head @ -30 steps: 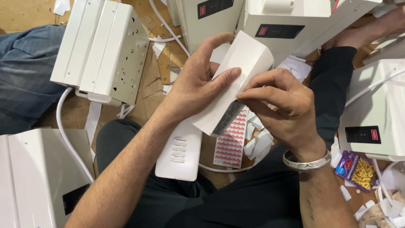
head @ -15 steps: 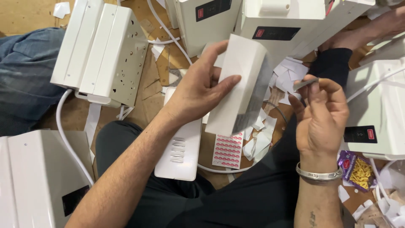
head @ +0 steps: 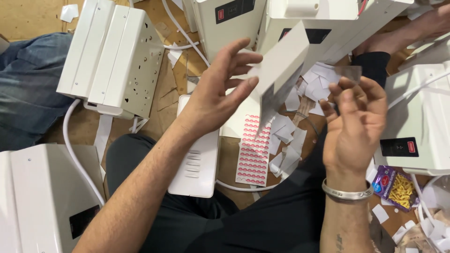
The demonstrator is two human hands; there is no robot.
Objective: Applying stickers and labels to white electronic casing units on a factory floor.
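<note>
My right hand [head: 351, 126] is off the white box [head: 281, 65] now, pinching a clear peeled strip [head: 348, 72], and the left hand [head: 220, 89] tilts the box higher

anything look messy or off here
Yes: torn white paper scraps litter the floor under the white box in the left hand, beside a sheet of red stickers. The right hand pinches a clear strip. Cardboard under the units looks scuffed.

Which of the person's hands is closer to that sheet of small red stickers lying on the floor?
Left. The left hand holds a white box just above the sticker sheet; the right hand is raised further to the side.
</note>
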